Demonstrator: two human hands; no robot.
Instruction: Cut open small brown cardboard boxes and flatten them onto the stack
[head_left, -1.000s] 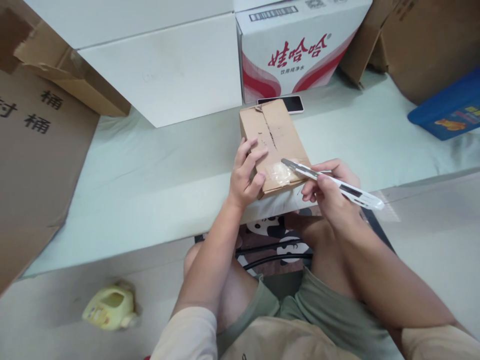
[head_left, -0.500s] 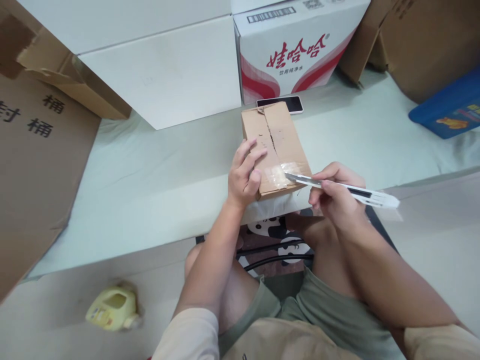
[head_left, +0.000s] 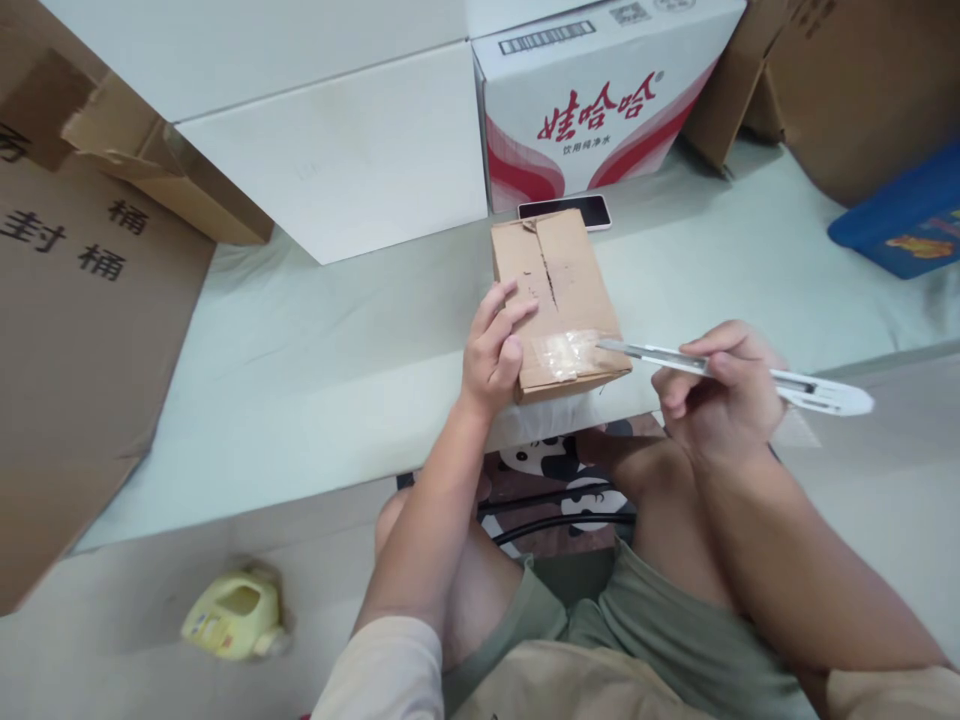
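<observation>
A small brown cardboard box [head_left: 577, 275] rests near the front edge of the cloth-covered table. Clear tape [head_left: 566, 352] crosses its near end, and a dark slit runs along the seam on top. My left hand [head_left: 491, 350] grips the box's left side, fingers over the top and thumb at the near corner. In my right hand [head_left: 724, 390] is a white utility knife [head_left: 821, 393] with its blade out. The blade points left, its tip over the right part of the taped end; whether it touches cannot be made out.
Behind the box lies a phone [head_left: 592, 211], before a white-and-red water carton [head_left: 600, 130]. A large white box [head_left: 337, 160] stands left of that. Big brown cartons [head_left: 82, 330] flank both sides, with a blue container [head_left: 900, 220] at right. A yellow jug [head_left: 236, 615] stands on the floor.
My right hand has drawn the knife to the right, away from the middle of the tape toward the box's right edge. My left hand keeps its hold on the box.
</observation>
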